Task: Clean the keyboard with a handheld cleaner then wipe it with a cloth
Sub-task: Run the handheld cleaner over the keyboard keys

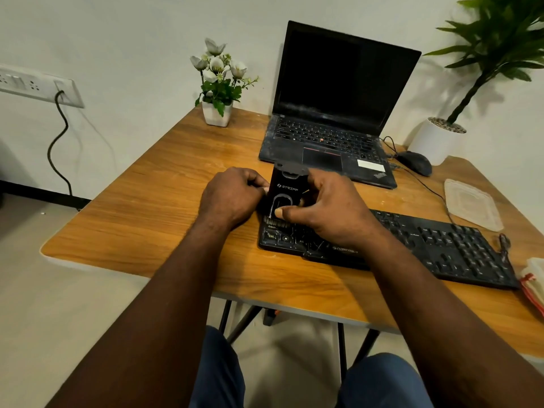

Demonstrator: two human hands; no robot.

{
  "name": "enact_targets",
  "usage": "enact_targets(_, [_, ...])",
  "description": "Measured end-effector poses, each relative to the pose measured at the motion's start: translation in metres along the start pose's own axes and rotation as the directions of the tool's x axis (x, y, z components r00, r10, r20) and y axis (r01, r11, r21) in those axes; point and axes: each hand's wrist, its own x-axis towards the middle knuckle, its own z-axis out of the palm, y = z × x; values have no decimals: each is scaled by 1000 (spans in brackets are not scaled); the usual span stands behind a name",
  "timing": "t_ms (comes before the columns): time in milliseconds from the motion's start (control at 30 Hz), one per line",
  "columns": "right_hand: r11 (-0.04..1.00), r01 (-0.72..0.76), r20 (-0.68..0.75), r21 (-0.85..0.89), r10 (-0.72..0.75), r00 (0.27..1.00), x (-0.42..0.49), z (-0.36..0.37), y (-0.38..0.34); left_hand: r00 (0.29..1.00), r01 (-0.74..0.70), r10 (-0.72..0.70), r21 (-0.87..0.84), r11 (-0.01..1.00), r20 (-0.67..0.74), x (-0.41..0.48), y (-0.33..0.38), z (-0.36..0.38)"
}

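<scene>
The person's bare forearms lead to the left hand [232, 195] and right hand [332, 207], and dark blue trousers [217, 375] cover both knees at six o'clock

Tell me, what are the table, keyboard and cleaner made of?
Table: probably wood or wood-look laminate, glossy; grain streaks show. Keyboard: likely matte black plastic; moulded keys, printed letters. Cleaner: seemingly black plastic, smooth, with white logo.

Black cleaner [287, 188] upright on the left end of a black keyboard [450, 242], mid-frame.
Cleaner: boxy body, white STRIPP logo facing the camera, pale brush bristles at its base touching keys just above the Ctrl key. Keyboard: full-size with number pad, lying flat, running diagonally from centre to lower right.
</scene>
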Motion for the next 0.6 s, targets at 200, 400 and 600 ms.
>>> enact_targets(200, [998, -34, 39, 48, 33, 999, -1, 7, 6, 1000, 13, -12, 22, 1000, -7, -2, 3, -1])
enact_targets(400, [999, 25, -45, -23, -26, 999, 8, 10, -2, 1000, 21, -20, 34, 999, -8, -3, 4, -2])
enact_targets(600, [984, -7, 150, -178, 34, 988, 6, -22, 2, 1000, 19, -19, 3, 1000, -6, -1, 2, 2])
